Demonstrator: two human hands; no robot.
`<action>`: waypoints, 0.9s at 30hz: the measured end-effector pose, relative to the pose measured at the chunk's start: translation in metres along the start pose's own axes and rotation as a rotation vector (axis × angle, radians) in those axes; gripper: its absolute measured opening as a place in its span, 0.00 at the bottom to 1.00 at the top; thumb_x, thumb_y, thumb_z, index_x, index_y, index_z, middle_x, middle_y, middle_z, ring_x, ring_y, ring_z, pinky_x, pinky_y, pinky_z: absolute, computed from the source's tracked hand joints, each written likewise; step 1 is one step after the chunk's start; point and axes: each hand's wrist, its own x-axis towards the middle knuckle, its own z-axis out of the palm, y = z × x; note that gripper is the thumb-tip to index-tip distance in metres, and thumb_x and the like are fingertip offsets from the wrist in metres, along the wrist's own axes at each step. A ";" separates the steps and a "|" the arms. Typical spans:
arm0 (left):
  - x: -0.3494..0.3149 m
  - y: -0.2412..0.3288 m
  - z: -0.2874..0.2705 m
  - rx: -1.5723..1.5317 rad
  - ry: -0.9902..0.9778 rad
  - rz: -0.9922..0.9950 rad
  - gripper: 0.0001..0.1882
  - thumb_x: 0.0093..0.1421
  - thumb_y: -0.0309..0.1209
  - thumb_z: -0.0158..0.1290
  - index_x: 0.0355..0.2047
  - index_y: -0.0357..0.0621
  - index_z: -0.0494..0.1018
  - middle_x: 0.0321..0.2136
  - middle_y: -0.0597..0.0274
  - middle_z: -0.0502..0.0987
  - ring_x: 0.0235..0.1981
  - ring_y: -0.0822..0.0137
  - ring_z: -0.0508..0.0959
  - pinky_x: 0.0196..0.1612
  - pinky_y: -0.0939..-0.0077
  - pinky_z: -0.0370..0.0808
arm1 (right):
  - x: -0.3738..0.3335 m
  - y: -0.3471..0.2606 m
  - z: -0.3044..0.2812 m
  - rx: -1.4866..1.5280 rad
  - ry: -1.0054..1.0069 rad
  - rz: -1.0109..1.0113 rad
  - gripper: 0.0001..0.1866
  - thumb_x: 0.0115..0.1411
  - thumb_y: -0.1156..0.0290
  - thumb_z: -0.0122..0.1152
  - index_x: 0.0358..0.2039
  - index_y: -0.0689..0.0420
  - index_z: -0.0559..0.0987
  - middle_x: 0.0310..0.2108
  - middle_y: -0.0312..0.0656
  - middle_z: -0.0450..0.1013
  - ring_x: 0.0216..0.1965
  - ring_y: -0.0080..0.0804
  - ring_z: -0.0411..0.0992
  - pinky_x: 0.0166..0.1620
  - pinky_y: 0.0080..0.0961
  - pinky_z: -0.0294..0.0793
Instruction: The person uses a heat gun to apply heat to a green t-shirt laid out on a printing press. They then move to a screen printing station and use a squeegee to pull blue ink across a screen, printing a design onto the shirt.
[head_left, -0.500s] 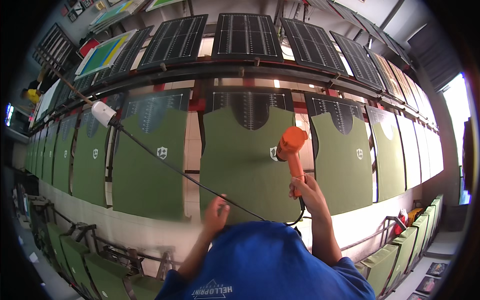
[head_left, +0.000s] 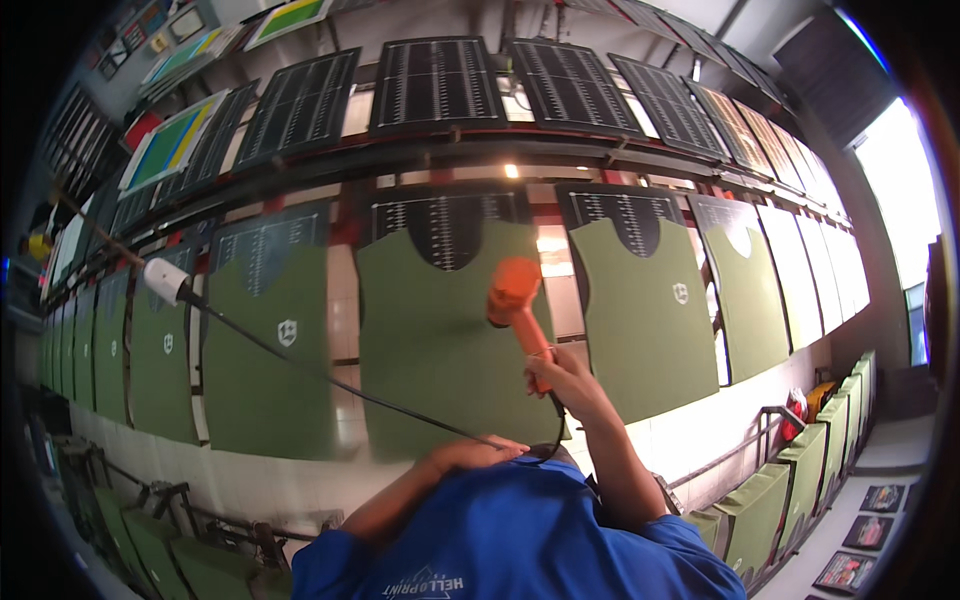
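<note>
My right hand (head_left: 565,380) is wrapped round the handle of an orange heat gun (head_left: 515,285). The gun's head hangs over a green shirt panel (head_left: 430,340) laid on a dark marked board; it covers the spot near the panel's right edge. A black cord (head_left: 330,378) runs from a white socket (head_left: 168,280) at the left towards my waist, and another stretch loops down from the gun's handle. My left hand (head_left: 485,452) lies in front of my waist, fingers stretched out, with the cord crossing at it. Whether it grips the cord is unclear.
More green panels with small white emblems lie on boards to the left (head_left: 270,370) and right (head_left: 645,310). Beyond a dark rail stands a row of black gridded boards (head_left: 437,85). Behind me at the lower right is another row of green-covered boards (head_left: 760,500).
The view has shifted right along the row. My left hand has come inward from beside the cord to my waist. The heat gun stays in my right hand, over the same panel.
</note>
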 end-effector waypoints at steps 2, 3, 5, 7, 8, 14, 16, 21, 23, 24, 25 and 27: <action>0.026 0.020 0.006 0.018 -0.057 0.006 0.26 0.71 0.47 0.39 0.57 0.41 0.70 0.57 0.52 0.72 0.60 0.61 0.69 0.64 0.72 0.60 | -0.001 0.002 -0.022 0.022 -0.032 0.011 0.13 0.63 0.61 0.52 0.32 0.59 0.72 0.23 0.35 0.71 0.26 0.22 0.70 0.32 0.21 0.69; 0.043 0.027 0.011 0.028 -0.079 0.013 0.27 0.71 0.47 0.38 0.58 0.40 0.69 0.58 0.52 0.71 0.61 0.61 0.68 0.64 0.72 0.60 | -0.004 0.004 -0.035 0.039 -0.053 0.021 0.14 0.64 0.60 0.53 0.32 0.59 0.72 0.23 0.35 0.71 0.27 0.22 0.70 0.33 0.21 0.69; 0.077 0.043 0.020 0.021 -0.136 0.053 0.27 0.72 0.46 0.36 0.60 0.39 0.66 0.60 0.52 0.69 0.62 0.62 0.66 0.65 0.73 0.58 | -0.013 0.005 -0.070 0.042 -0.071 0.030 0.14 0.64 0.60 0.53 0.34 0.59 0.72 0.23 0.35 0.71 0.27 0.21 0.70 0.33 0.21 0.69; 0.117 0.059 0.031 -0.015 -0.187 0.118 0.28 0.72 0.45 0.35 0.62 0.39 0.63 0.61 0.54 0.68 0.64 0.63 0.64 0.66 0.73 0.57 | -0.027 0.009 -0.115 0.057 -0.042 0.012 0.14 0.64 0.60 0.53 0.34 0.60 0.72 0.24 0.34 0.71 0.27 0.21 0.70 0.33 0.20 0.69; 0.136 0.068 0.037 -0.023 -0.209 0.112 0.28 0.72 0.45 0.35 0.63 0.38 0.62 0.61 0.55 0.67 0.63 0.64 0.65 0.65 0.74 0.58 | -0.033 0.009 -0.140 0.064 -0.030 0.004 0.13 0.64 0.61 0.53 0.35 0.60 0.72 0.24 0.34 0.71 0.27 0.21 0.70 0.33 0.20 0.69; 0.232 0.126 0.081 -0.308 -0.226 -0.083 0.32 0.72 0.48 0.34 0.65 0.33 0.55 0.63 0.52 0.64 0.63 0.64 0.65 0.65 0.73 0.60 | -0.060 0.024 -0.302 0.112 0.101 -0.077 0.13 0.64 0.62 0.55 0.37 0.60 0.71 0.25 0.34 0.70 0.26 0.21 0.71 0.31 0.19 0.69; 0.259 0.137 0.096 -0.362 -0.186 -0.059 0.33 0.72 0.48 0.34 0.65 0.33 0.54 0.63 0.51 0.63 0.63 0.63 0.65 0.65 0.73 0.62 | -0.070 0.020 -0.342 0.126 0.151 -0.072 0.13 0.64 0.62 0.55 0.37 0.61 0.71 0.25 0.34 0.70 0.26 0.22 0.72 0.31 0.19 0.69; 0.310 0.151 0.124 -0.460 -0.059 -0.080 0.37 0.70 0.54 0.34 0.64 0.31 0.56 0.63 0.48 0.62 0.65 0.58 0.63 0.66 0.69 0.61 | -0.066 0.023 -0.422 0.133 0.162 -0.076 0.12 0.66 0.62 0.55 0.35 0.59 0.72 0.25 0.35 0.71 0.25 0.22 0.71 0.29 0.20 0.68; 0.314 0.151 0.128 -0.499 -0.025 -0.091 0.38 0.70 0.54 0.35 0.64 0.31 0.57 0.63 0.48 0.63 0.64 0.58 0.64 0.66 0.68 0.61 | -0.060 0.021 -0.432 0.120 0.152 -0.088 0.12 0.66 0.62 0.55 0.34 0.59 0.72 0.25 0.35 0.71 0.25 0.22 0.70 0.29 0.20 0.68; 0.317 0.151 0.131 -0.527 -0.012 -0.090 0.38 0.70 0.55 0.35 0.64 0.31 0.57 0.63 0.48 0.63 0.64 0.58 0.64 0.66 0.68 0.61 | -0.058 0.018 -0.436 0.122 0.129 -0.077 0.12 0.66 0.62 0.55 0.34 0.59 0.72 0.24 0.35 0.70 0.25 0.22 0.70 0.29 0.20 0.68; 0.319 0.149 0.130 -0.507 0.024 -0.075 0.38 0.70 0.55 0.35 0.64 0.31 0.57 0.63 0.48 0.63 0.64 0.58 0.63 0.66 0.68 0.60 | -0.057 0.015 -0.439 0.124 0.107 -0.066 0.12 0.66 0.62 0.55 0.34 0.59 0.72 0.24 0.35 0.70 0.25 0.22 0.70 0.29 0.20 0.68; 0.316 0.142 0.127 -0.471 0.094 -0.046 0.38 0.70 0.55 0.34 0.64 0.32 0.56 0.63 0.48 0.63 0.64 0.58 0.63 0.66 0.67 0.60 | -0.053 0.013 -0.442 0.129 0.088 -0.047 0.12 0.65 0.62 0.55 0.34 0.59 0.71 0.24 0.34 0.70 0.25 0.21 0.70 0.29 0.20 0.68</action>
